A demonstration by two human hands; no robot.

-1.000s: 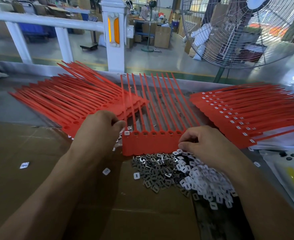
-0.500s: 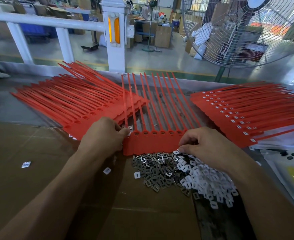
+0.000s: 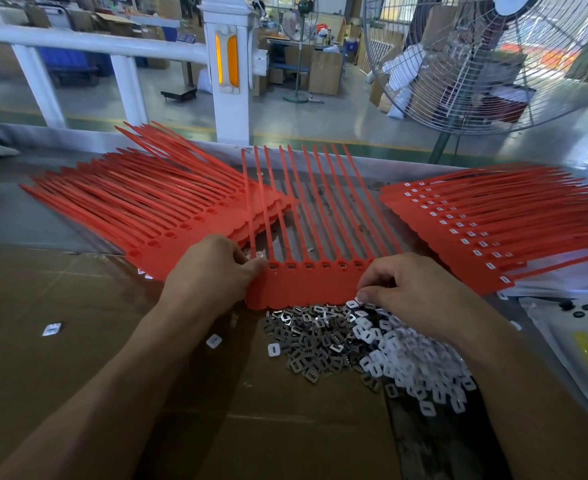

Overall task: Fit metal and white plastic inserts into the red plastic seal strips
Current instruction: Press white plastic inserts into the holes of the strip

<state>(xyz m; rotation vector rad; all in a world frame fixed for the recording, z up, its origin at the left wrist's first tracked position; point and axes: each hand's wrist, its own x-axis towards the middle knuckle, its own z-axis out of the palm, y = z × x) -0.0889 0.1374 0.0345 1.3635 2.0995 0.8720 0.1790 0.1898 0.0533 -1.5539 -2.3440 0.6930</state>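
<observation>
Head view: red seal strip (image 3: pixel 306 285) lies between hands; left hand (image 3: pixel 213 271) pinches white insert (image 3: pixel 260 254) at its left end, right hand (image 3: pixel 413 292) pinches an insert from the insert pile (image 3: pixel 354 344).

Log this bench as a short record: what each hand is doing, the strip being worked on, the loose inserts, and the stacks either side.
left hand: pinches a white insert at the leftmost socket of the centre strip
right hand: fingertips pinch a white insert at the pile's far edge
centre strip: red, tails pointing away
insert pile: metal to the left, white to the right, on cardboard
left stack: sockets empty
right stack: white inserts fitted
</observation>
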